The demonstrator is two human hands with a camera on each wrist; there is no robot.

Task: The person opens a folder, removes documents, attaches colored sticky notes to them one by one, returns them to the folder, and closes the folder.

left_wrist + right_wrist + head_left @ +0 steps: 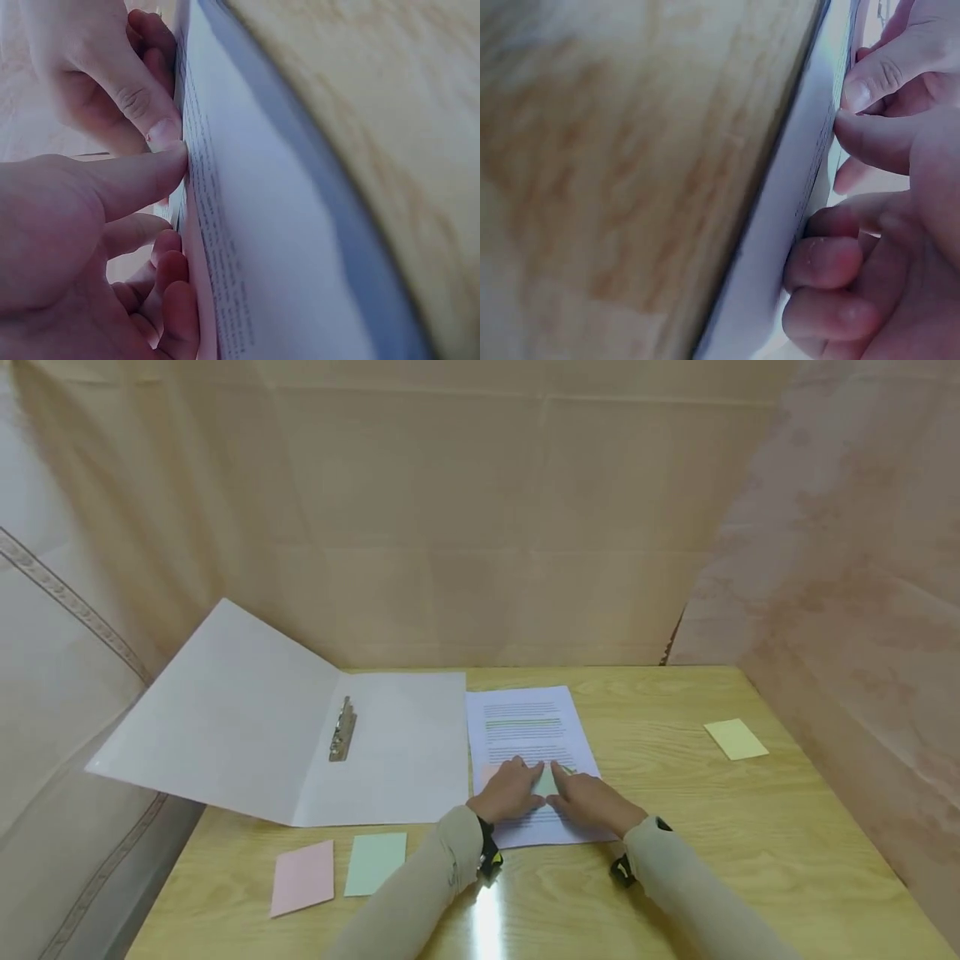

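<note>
Printed pages (pixel 523 710) lie on the table with a green highlighted band across the upper text. A small pale green sticky note (pixel 545 783) sits on them, framed by both hands. My left hand (pixel 508 792) presses its thumb and forefinger at the note's left side. From the right, my right hand (pixel 592 802) does the same, the tips of both hands nearly meeting. Up close in the left wrist view, the two thumbs press side by side at the paper (pixel 255 217). A bit of pink note (pixel 489 772) shows beside the left hand's fingers.
An open white binder (pixel 405 743) with a metal clip (pixel 342 731) lies left of the pages, its cover tilted up. Pink (pixel 302 878) and green (pixel 376 864) note pads lie at the front left. A yellow pad (pixel 736 739) is at the right. Cloth hangs behind.
</note>
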